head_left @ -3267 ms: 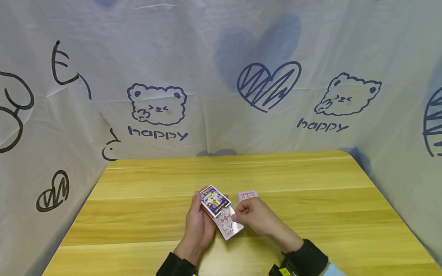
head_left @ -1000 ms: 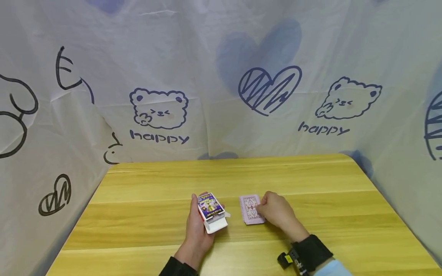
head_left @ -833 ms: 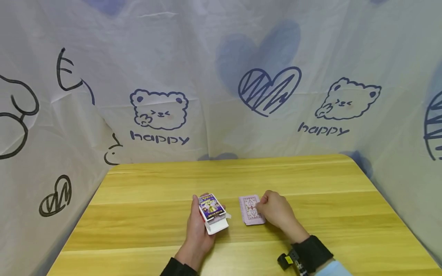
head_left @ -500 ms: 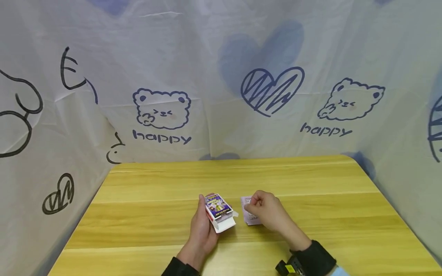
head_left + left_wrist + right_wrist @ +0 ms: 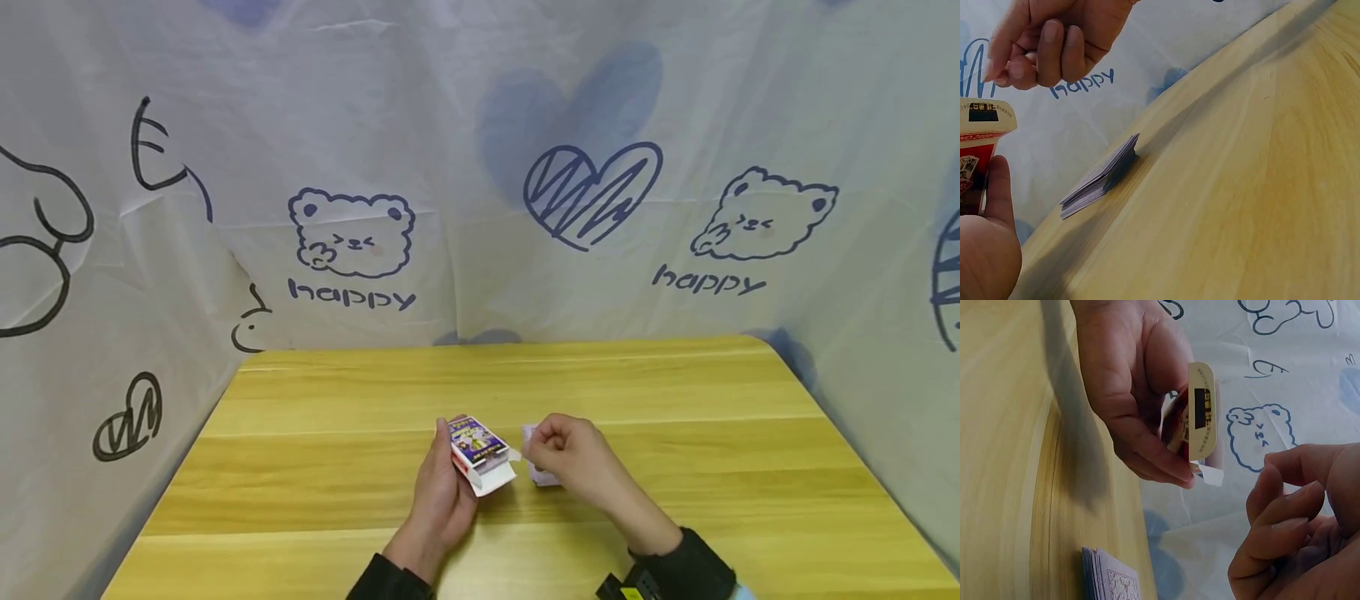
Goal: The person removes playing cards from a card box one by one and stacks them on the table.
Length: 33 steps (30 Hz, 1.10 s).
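An opened playing-card box (image 5: 478,443) is clamped in the left hand (image 5: 444,492); the right hand (image 5: 581,460), its grip apparently curled on nothing, is held over the playing-card stack (image 5: 1100,178) on the desk (image 5: 322,467).

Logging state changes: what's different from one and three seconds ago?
Cards that jutted from the box three seconds ago no longer do. Since one second ago, the right hand has come off the card pile and moved left, toward the box; the left hand has edged right. Unchanged: left hand holding the box, pile on the table.
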### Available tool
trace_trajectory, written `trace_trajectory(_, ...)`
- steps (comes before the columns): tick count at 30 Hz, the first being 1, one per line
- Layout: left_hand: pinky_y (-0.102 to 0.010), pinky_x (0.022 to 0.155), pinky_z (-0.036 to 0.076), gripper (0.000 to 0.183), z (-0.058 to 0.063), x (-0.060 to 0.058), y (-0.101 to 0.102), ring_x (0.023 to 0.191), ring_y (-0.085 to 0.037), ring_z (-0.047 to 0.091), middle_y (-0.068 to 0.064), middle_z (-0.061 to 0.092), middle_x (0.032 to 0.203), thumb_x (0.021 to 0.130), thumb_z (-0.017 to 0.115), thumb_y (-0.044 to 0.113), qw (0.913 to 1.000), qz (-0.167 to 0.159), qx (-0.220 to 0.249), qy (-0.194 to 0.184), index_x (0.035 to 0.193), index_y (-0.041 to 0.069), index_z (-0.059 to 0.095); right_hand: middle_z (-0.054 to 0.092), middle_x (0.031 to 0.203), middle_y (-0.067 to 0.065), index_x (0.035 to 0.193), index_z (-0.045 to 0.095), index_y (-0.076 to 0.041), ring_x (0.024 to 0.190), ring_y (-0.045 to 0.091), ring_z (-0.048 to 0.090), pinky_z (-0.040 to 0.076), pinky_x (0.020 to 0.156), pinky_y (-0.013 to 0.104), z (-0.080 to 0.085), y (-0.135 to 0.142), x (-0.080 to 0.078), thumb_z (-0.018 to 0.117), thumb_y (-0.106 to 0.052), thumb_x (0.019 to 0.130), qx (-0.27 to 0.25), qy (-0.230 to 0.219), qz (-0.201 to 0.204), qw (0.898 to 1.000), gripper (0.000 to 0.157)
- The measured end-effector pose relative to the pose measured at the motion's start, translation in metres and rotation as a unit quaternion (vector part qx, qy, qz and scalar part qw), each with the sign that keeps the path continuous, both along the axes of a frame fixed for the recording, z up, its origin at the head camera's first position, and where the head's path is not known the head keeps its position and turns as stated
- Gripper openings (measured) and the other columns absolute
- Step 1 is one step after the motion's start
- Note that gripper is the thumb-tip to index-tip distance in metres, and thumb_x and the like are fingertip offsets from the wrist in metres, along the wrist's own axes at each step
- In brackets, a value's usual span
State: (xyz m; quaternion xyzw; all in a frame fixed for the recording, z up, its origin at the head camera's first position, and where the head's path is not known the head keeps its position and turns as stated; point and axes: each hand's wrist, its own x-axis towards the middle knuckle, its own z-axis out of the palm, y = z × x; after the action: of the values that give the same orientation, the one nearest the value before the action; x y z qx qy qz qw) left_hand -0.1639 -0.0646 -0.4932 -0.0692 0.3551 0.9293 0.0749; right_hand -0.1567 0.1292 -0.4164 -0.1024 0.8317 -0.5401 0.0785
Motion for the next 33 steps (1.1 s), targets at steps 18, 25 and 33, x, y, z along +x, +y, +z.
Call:
trace_trajectory(18, -0.033, 0.103, 0.047, 0.068, 0.005, -0.001, 0.001, 0.135, -0.030, 0.035, -0.020, 0.029, 0.149, 0.100, 0.038, 0.052, 0.9997, 0.022, 0.005, 0.009, 0.146, 0.004, 0.023, 0.061, 0.064, 0.002, 0.078, 0.071, -0.003, 0.048, 0.007, 0.041, 0.033, 0.041, 0.017, -0.007, -0.020, 0.012, 0.067, -0.017, 0.089, -0.033, -0.016, 0.041, 0.998, 0.018)
trace_trajectory(25, -0.033, 0.099, 0.049, 0.054, 0.006, 0.006, 0.003, 0.120, -0.024, 0.051, -0.012, 0.042, 0.135, 0.100, 0.049, 0.042, 0.9992, 0.012, -0.004, 0.038, 0.141, 0.012, 0.029, 0.056, 0.061, 0.000, 0.077, 0.066, 0.001, 0.045, 0.008, 0.039, 0.031, 0.039, 0.018, -0.021, -0.024, 0.009, 0.068, -0.016, 0.086, -0.075, -0.073, 0.001, 0.994, 0.020)
trace_trajectory(33, -0.040, 0.098, 0.051, 0.038, 0.006, 0.008, 0.002, 0.119, -0.040, 0.053, -0.013, 0.045, 0.127, 0.101, 0.052, 0.033, 0.9977, -0.003, 0.012, 0.067, 0.131, 0.019, 0.035, 0.054, 0.058, 0.002, 0.072, 0.064, 0.003, 0.044, 0.008, 0.037, 0.028, 0.038, 0.019, -0.027, -0.025, 0.006, 0.072, -0.022, 0.085, -0.073, -0.072, -0.034, 0.994, 0.029)
